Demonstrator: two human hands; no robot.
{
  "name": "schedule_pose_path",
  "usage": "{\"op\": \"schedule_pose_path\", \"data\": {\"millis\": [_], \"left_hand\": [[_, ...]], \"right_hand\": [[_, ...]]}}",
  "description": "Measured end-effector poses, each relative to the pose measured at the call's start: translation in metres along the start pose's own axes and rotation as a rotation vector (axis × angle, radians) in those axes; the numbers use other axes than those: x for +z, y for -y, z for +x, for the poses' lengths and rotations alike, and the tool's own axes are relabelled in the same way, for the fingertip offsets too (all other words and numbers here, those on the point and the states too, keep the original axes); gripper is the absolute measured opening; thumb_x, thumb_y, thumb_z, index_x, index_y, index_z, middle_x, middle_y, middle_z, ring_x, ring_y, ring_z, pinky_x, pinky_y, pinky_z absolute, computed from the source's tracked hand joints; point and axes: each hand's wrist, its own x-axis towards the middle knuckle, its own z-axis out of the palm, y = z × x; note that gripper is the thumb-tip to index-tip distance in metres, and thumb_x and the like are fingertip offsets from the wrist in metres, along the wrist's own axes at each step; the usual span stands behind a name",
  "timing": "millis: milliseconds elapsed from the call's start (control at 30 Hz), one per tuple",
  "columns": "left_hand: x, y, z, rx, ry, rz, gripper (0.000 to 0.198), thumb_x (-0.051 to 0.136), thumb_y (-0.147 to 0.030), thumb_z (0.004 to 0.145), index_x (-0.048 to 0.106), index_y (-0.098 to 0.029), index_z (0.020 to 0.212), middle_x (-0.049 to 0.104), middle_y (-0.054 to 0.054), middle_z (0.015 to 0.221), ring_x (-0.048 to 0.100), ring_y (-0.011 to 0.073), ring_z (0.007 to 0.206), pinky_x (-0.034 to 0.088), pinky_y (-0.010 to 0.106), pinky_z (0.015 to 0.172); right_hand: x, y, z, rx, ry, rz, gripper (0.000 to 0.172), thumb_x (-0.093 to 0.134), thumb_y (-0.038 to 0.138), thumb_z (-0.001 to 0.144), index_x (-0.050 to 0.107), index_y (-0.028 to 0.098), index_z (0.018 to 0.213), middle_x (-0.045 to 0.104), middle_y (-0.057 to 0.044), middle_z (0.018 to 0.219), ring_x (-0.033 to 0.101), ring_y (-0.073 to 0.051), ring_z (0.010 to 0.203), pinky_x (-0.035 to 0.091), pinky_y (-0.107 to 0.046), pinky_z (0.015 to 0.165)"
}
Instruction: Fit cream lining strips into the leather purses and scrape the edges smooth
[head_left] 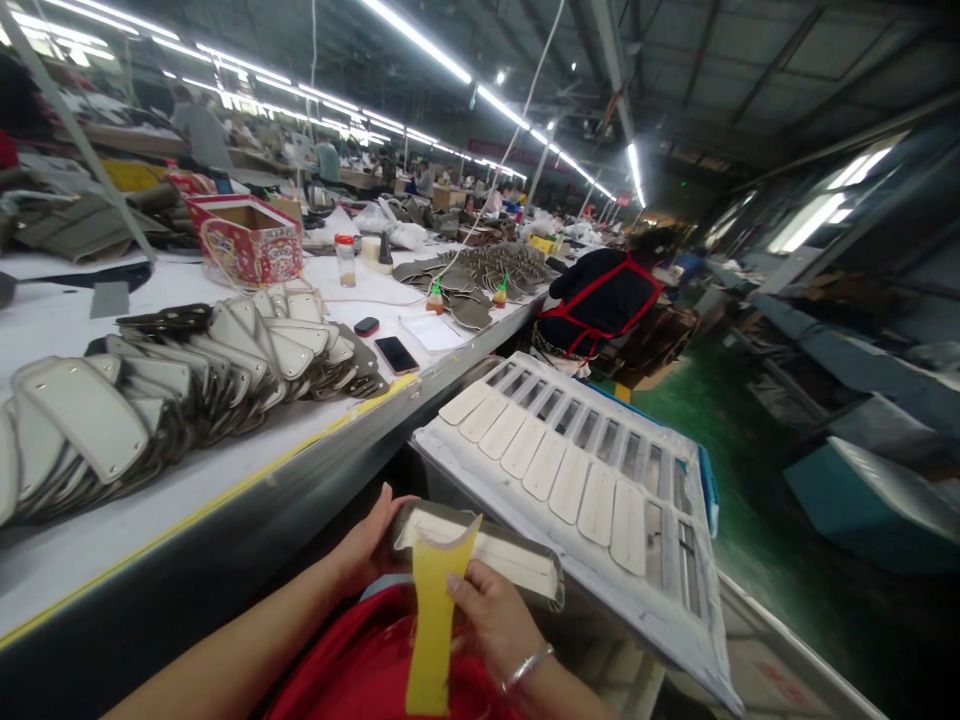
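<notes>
In front of the red clothing, my left hand (381, 532) grips the left end of a cream panel with a dark, folded-looking edge (517, 560). My right hand (496, 612) is closed, thumb on top, around a flat yellow scraper-like tool (430, 620) with a flared, curved-in upper end. That tool crosses in front of the panel and hides part of it. Just beyond, several rounded cream strips (568, 484) lie in a row on a white slatted rack (660, 620). Overlapping pale panels with dark edges (90, 415) are heaped on the table at the left.
The white table (187, 540) has a yellow-taped edge. On it are a phone (396, 355), a red patterned box (251, 245), a red-lidded jar (345, 262), green-tipped bottles (435, 296) and grey-green pieces (469, 300). A person in dark clothing with red straps (600, 300) bends beyond the rack.
</notes>
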Motion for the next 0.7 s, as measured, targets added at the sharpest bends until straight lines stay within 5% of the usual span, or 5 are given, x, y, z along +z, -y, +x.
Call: {"op": "schedule_pose_path", "data": {"millis": [100, 233, 533, 700], "left_hand": [[-0.001, 0.001, -0.003, 0.041, 0.033, -0.038, 0.074, 0.032, -0.073, 0.078, 0.042, -0.021, 0.129, 0.065, 0.008, 0.101, 0.061, 0.0243, 0.089, 0.050, 0.035, 0.074], [-0.004, 0.005, -0.002, 0.067, 0.042, -0.079, 0.077, 0.028, -0.074, 0.079, 0.037, -0.020, 0.133, 0.065, 0.009, 0.106, 0.062, 0.0252, 0.093, 0.048, 0.035, 0.080], [-0.009, 0.014, 0.005, 0.083, 0.027, -0.151, 0.075, 0.025, -0.072, 0.081, 0.035, -0.021, 0.135, 0.064, 0.009, 0.112, 0.062, 0.0250, 0.095, 0.048, 0.034, 0.079], [-0.011, 0.019, 0.009, 0.103, 0.014, -0.176, 0.074, 0.023, -0.072, 0.082, 0.035, -0.021, 0.135, 0.061, 0.008, 0.118, 0.059, 0.0251, 0.103, 0.045, 0.034, 0.087]], "right_hand": [[0.023, -0.011, 0.003, 0.102, 0.081, 0.086, 0.055, 0.071, 0.053, 0.055, 0.054, 0.014, 0.090, 0.064, -0.003, 0.068, 0.060, -0.013, 0.051, 0.046, -0.023, 0.046], [0.041, -0.023, 0.006, 0.094, 0.144, 0.042, 0.055, 0.070, 0.054, 0.054, 0.056, 0.012, 0.088, 0.065, -0.005, 0.065, 0.059, -0.014, 0.045, 0.034, -0.015, 0.030], [0.048, -0.026, 0.029, 0.205, 0.096, 0.254, 0.055, 0.068, 0.035, 0.052, 0.053, 0.010, 0.099, 0.068, -0.010, 0.072, 0.061, -0.016, 0.045, 0.033, -0.015, 0.026], [0.045, -0.031, 0.045, 0.272, 0.165, 0.268, 0.053, 0.068, 0.045, 0.058, 0.055, 0.007, 0.093, 0.067, -0.012, 0.069, 0.060, -0.016, 0.043, 0.036, -0.017, 0.026]]}}
